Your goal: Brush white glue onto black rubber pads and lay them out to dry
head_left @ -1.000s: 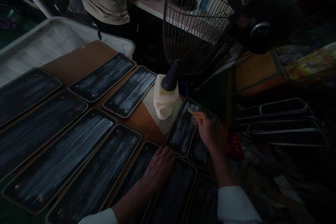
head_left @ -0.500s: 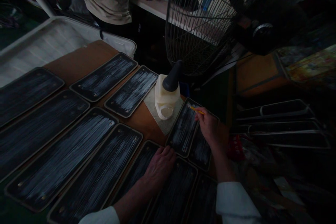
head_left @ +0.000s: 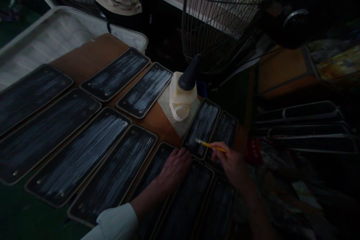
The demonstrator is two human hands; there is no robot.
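Head view, jug (head_left: 182, 95) with perhaps white paste (head_left: 182, 113), right hand (head_left: 230, 160) pinching brush (head_left: 207, 144), left hand (head_left: 176, 165) flat on panel (head_left: 154, 164)

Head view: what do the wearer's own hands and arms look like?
The left hand and right hand are both bare, without gloves. On the left arm, a plain pale sleeve ends partway along the forearm. The right forearm is uncovered as far as it shows. The picture is too dark for finer detail.
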